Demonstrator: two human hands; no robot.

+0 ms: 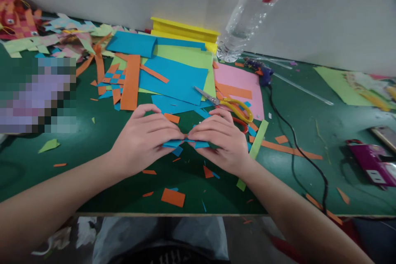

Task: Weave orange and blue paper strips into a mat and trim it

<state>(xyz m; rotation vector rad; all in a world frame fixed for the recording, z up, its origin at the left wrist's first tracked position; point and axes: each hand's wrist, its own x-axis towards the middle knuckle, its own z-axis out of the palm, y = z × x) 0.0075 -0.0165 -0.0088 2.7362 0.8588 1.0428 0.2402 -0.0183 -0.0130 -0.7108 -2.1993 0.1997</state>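
Between my two hands is a small piece of blue and orange paper (202, 144), held just above the green table. My left hand (140, 142) pinches its left end, and my right hand (223, 140) pinches the other end, fingertips nearly meeting in the middle. Fingers cover most of the paper, so its full shape is hidden. Just beyond my right hand lie scissors (236, 109) with yellow and red handles, blades pointing up and left. An orange paper strip (130, 82) and blue sheets (175, 78) are spread behind my hands. A woven orange and blue paper piece (114, 79) lies beside the strip.
A clear water bottle (247, 16) stands at the back by the wall. Right of it rests a glue gun (261, 72), its black cord (292, 130) running to the front edge. A purple box (371, 163) sits far right. Paper scraps (173, 197) litter the green table (102, 198).
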